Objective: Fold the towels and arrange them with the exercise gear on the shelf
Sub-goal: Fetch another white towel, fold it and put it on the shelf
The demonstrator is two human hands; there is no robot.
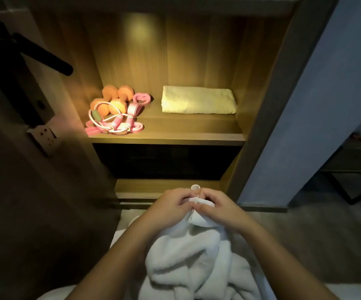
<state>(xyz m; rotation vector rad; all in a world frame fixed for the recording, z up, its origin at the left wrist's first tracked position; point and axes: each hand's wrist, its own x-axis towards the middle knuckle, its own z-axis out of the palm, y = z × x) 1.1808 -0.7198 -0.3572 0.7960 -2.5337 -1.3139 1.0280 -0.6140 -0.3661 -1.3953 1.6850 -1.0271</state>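
Below the lit shelf (166,135) the white towel (197,267) hangs bunched. On the shelf lie a folded yellow towel (198,100), right, and the exercise gear (114,111), left. The left hand (171,205) and the right hand (216,207) both pinch the white towel's top edge; uneven corners may give a crooked fold.

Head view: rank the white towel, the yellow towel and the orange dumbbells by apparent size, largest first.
1. white towel, though its nearness to the camera inflates it.
2. yellow towel.
3. orange dumbbells.
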